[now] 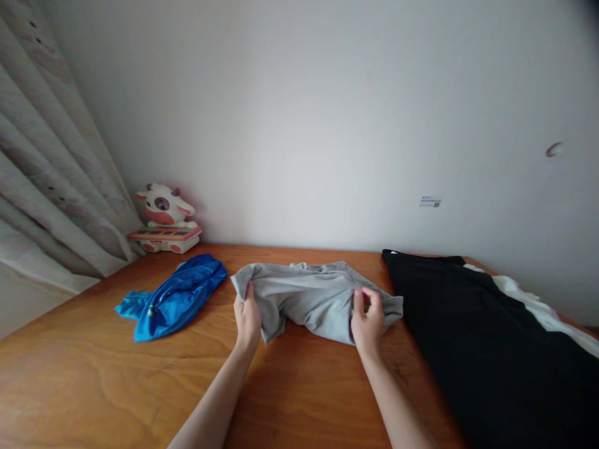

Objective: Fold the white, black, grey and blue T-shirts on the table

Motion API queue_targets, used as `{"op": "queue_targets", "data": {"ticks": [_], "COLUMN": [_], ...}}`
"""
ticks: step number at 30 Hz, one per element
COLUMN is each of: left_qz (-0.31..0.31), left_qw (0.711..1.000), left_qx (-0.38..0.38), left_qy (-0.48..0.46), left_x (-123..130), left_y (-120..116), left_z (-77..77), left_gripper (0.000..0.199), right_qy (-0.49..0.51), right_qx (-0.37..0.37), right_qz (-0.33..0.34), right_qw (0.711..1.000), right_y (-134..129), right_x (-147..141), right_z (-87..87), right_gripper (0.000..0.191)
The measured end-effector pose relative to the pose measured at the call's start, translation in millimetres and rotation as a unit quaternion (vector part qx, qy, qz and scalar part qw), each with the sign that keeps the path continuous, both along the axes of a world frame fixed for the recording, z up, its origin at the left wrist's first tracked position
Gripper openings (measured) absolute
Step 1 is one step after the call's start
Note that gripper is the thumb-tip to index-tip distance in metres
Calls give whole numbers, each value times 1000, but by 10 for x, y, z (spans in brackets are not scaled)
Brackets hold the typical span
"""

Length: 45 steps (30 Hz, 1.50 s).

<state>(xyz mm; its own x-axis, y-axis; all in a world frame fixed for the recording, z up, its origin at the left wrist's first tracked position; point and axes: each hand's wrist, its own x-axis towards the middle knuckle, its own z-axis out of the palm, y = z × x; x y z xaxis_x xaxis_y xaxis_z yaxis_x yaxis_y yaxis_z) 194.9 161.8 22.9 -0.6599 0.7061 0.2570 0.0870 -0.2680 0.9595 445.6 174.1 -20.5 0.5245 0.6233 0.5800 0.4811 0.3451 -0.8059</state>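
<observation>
A crumpled grey garment [309, 293] is stretched between my two hands above the wooden table; its exact kind does not show. My left hand [248, 315] is closed on its left end, with the fingers partly hidden behind the cloth. At the right part of the same garment, my right hand [367, 318] pinches the fabric between thumb and fingers. A corner of the cloth sticks out past the right hand. The garment's lower edge hangs in loose folds between the hands.
Left of the garment lies a shiny blue piece of clothing [180, 299]. A cow-shaped toy keyboard [166, 227] stands by the curtain [51, 162]. Black cloth [486, 349] covers the right side of the wooden table [299, 399], with white cloth [538, 305] beyond. Behind rises a wall [299, 125].
</observation>
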Motion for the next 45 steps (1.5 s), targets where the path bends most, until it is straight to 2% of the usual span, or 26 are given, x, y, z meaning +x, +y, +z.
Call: {"op": "queue_targets", "data": {"ticks": [3, 4, 6, 7, 8, 10, 11, 12, 13, 14, 15, 17, 19, 21, 24, 27, 31, 34, 37, 40, 43, 45], "left_qz": [31, 14, -77, -148, -232, -387, -441, -479, -501, -511, -509, -479, -419, -354, -276, -186, -61, -11, -3, -33, -134, -219], "left_qw": [999, 997, 976, 945, 896, 766, 710, 675, 660, 662, 677, 728, 783, 813, 809, 795, 790, 802, 811, 815, 807, 785], "left_qx": [-19, -19, -7, 9, 32, 81, 96, 102, 100, 94, 82, 45, -7, -56, -99, -145, -208, -232, -215, -137, -35, 3], "left_qy": [25, 68, 204, 290, 378, 508, 540, 553, 551, 541, 526, 489, 460, 458, 509, 559, 573, 550, 544, 562, 575, 579], "left_x": [-41, -33, 22, 65, 115, 220, 263, 294, 312, 317, 312, 289, 275, 277, 262, 164, -27, -102, -102, -59, 26, 103], "left_y": [-14, -41, -119, -165, -211, -292, -323, -346, -362, -371, -375, -367, -343, -304, -230, -155, -80, -58, -72, -121, -193, -237], "left_z": [-5, -18, -43, -47, -44, -9, 19, 51, 83, 112, 134, 153, 131, 82, 2, -49, -88, -107, -98, -48, 17, 38], "left_gripper": [49, 47, 45, 43, 40, 35, 37, 42, 46, 48, 48, 48, 52, 51, 45, 41, 37, 38, 41, 41, 38, 35], "right_qy": [82, 97, 123, 133, 140, 123, 96, 57, 10, -41, -88, -157, -178, -150, 14, 198, 268, 312, 303, 238, 161, 62], "right_qx": [8, 5, -12, -24, -38, -73, -89, -101, -113, -126, -140, -180, -213, -216, -196, -165, -119, -68, -84, -117, -85, -61], "right_qz": [-61, -64, -46, -30, -8, 42, 62, 71, 69, 54, 31, -10, -6, 28, 93, 169, 248, 302, 329, 268, 170, 122], "right_qw": [995, 993, 991, 990, 989, 989, 989, 991, 991, 990, 986, 971, 961, 965, 976, 951, 923, 898, 890, 926, 968, 989], "right_y": [39, 48, 63, 69, 72, 62, 47, 23, -9, -46, -86, -157, -186, -159, -51, 38, 18, -61, -106, -80, -36, -31], "right_x": [79, 98, 121, 124, 122, 97, 74, 45, 11, -25, -60, -111, -113, -65, 39, 63, -27, -42, 19, 67, 47, 11], "right_z": [29, 32, 30, 28, 28, 36, 45, 56, 68, 79, 89, 99, 91, 70, 31, 22, 104, 187, 226, 210, 150, 91], "right_gripper": [44, 44, 43, 43, 44, 50, 54, 57, 59, 61, 62, 66, 60, 46, 30, 31, 30, 26, 38, 55, 51, 53]}}
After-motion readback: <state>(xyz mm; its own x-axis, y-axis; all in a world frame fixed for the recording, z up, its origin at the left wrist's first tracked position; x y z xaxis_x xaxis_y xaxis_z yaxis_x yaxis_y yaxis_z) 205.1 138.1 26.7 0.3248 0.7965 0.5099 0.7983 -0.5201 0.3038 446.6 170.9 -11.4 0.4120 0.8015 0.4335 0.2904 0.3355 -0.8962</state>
